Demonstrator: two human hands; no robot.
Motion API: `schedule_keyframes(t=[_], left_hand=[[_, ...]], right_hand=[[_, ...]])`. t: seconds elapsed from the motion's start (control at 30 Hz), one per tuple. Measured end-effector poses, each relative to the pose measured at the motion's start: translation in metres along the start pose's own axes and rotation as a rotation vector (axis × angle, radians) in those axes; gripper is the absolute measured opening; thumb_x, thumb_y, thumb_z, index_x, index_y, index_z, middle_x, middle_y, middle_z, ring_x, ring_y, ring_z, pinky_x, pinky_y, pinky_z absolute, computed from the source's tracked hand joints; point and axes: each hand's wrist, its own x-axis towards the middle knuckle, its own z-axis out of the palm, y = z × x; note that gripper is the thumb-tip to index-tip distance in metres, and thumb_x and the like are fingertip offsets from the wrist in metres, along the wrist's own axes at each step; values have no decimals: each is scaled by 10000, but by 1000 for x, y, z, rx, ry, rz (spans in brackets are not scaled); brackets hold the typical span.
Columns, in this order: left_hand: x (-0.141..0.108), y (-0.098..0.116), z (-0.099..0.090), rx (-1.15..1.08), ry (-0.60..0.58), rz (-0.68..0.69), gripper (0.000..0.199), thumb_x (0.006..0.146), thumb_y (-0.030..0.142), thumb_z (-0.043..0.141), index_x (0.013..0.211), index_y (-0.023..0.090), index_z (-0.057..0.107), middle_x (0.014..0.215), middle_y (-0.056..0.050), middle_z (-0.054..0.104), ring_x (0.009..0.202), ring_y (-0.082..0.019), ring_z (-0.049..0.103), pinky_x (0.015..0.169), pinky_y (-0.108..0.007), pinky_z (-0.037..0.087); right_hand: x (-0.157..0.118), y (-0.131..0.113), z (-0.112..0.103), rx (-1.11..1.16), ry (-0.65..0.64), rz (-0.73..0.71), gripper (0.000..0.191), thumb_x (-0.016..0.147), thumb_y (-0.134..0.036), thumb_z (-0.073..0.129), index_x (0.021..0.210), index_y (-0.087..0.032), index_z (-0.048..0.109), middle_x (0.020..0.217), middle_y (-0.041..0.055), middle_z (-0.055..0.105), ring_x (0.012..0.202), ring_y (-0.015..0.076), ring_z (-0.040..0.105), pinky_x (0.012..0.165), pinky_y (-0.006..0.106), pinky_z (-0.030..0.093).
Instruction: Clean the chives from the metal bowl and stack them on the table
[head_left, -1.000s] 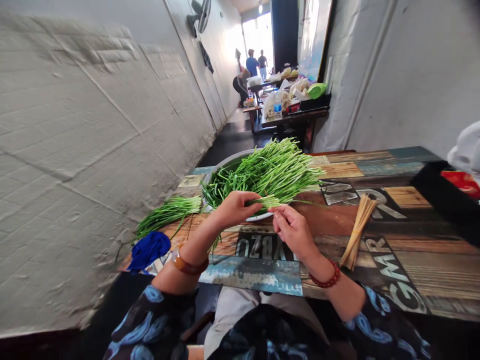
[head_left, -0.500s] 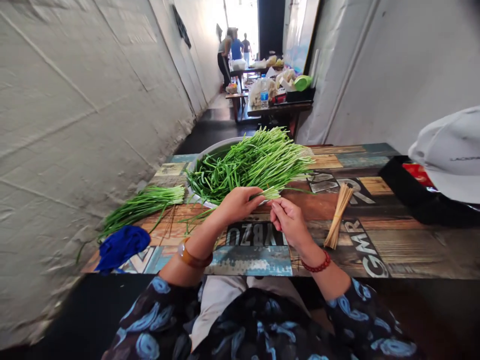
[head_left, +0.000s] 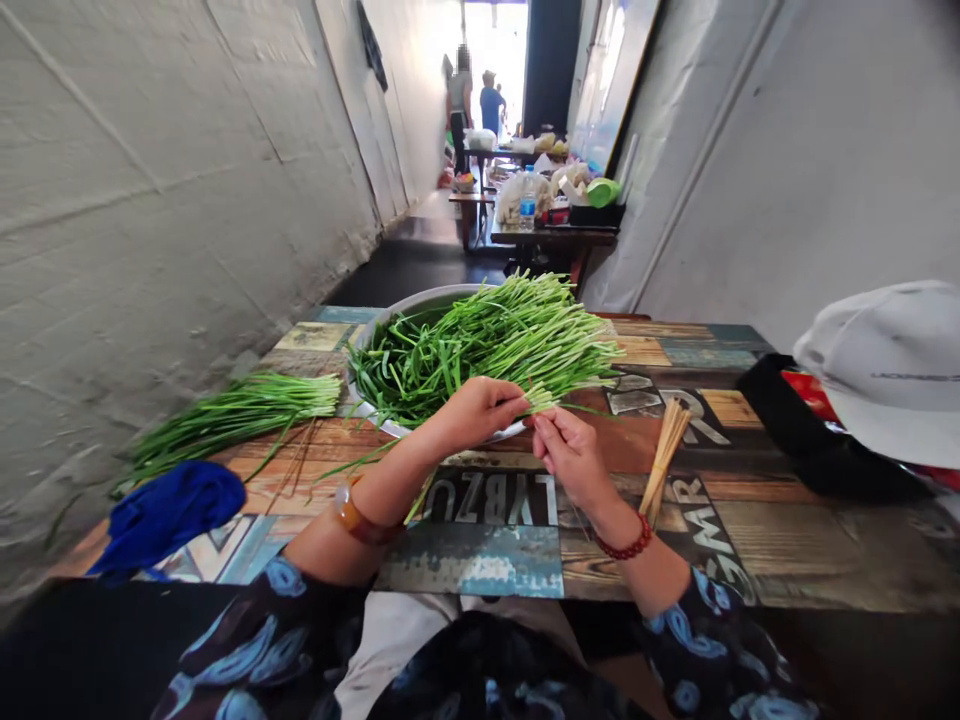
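Observation:
My left hand is closed around a few garlic chives, whose pale stem ends stick out past the thumb and fingertips. Close against those ends, my right hand is pinched shut. What lies between its fingertips is too small to make out. Just beyond both hands stands a wide metal basin, heaped with loose garlic chives, stems towards the right. To the right of my right hand lies a bundle of thin wooden skewers.
At the left, a separate pile of garlic chives lies behind a blue cloth. A white cap rests on a black container at the right. Farther back, another table carries a water bottle and bags. People stand near the bright doorway.
My view has shifted slightly, so the table sits lower in the picture. Both hands keep their hold near the stem ends. In the background, a bent person now stands upright.

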Motion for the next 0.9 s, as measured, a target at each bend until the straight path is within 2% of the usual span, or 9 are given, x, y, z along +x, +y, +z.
schedule_keyframes(t=[0.23, 0.33, 0.43, 0.5, 0.6, 0.77, 0.9], left_hand=[[-6, 4, 5, 46, -16, -34, 358, 893, 349, 508, 593, 158, 550, 531, 35, 511, 533, -86, 402, 530, -224, 311], [-9, 6, -4, 53, 38, -40, 279, 878, 358, 552, 782, 139, 694, 679, -2, 656, 618, -109, 528, 598, -224, 404], [-9, 4, -17, 31, 177, -61, 336, 883, 383, 556, 993, 118, 732, 830, -52, 724, 707, -141, 623, 674, -252, 478], [-5, 1, -24, 59, 245, -78, 330, 879, 368, 559, 991, 111, 734, 801, -55, 717, 678, -144, 634, 659, -259, 480], [10, -5, -27, 189, 270, -80, 266, 858, 303, 575, 929, 113, 747, 706, -32, 683, 631, -138, 605, 617, -251, 434], [44, -15, -21, 454, 275, -94, 174, 828, 206, 605, 834, 120, 756, 689, -24, 674, 639, -134, 547, 638, -257, 387], [62, -27, -15, 553, 273, -134, 103, 797, 193, 655, 798, 134, 740, 712, -22, 673, 651, -142, 537, 645, -266, 374]], right_hand=[[-8, 2, -5, 108, -52, 68, 367, 947, -539, 554, 898, -183, 630, 564, -63, 535, 367, 52, 387, 365, 181, 287], [-10, 0, -5, 104, -84, 88, 380, 960, -536, 521, 948, -177, 643, 523, -78, 511, 341, 54, 378, 349, 180, 266], [-11, -1, -3, 103, -78, 83, 378, 964, -518, 508, 964, -166, 647, 537, -72, 535, 342, 55, 411, 354, 179, 278], [-12, -2, -2, 94, -55, 60, 368, 957, -501, 519, 954, -158, 653, 559, -62, 558, 358, 54, 443, 369, 177, 300], [-11, -4, -1, 89, -19, 40, 355, 939, -483, 534, 935, -152, 662, 568, -54, 568, 375, 57, 463, 384, 180, 321], [-9, -5, -2, 93, 1, 46, 336, 910, -474, 538, 867, -159, 646, 550, -56, 556, 366, 58, 449, 379, 181, 317], [-6, -5, -1, 109, 5, 48, 330, 887, -473, 536, 853, -161, 640, 536, -62, 544, 351, 59, 441, 368, 180, 310]])
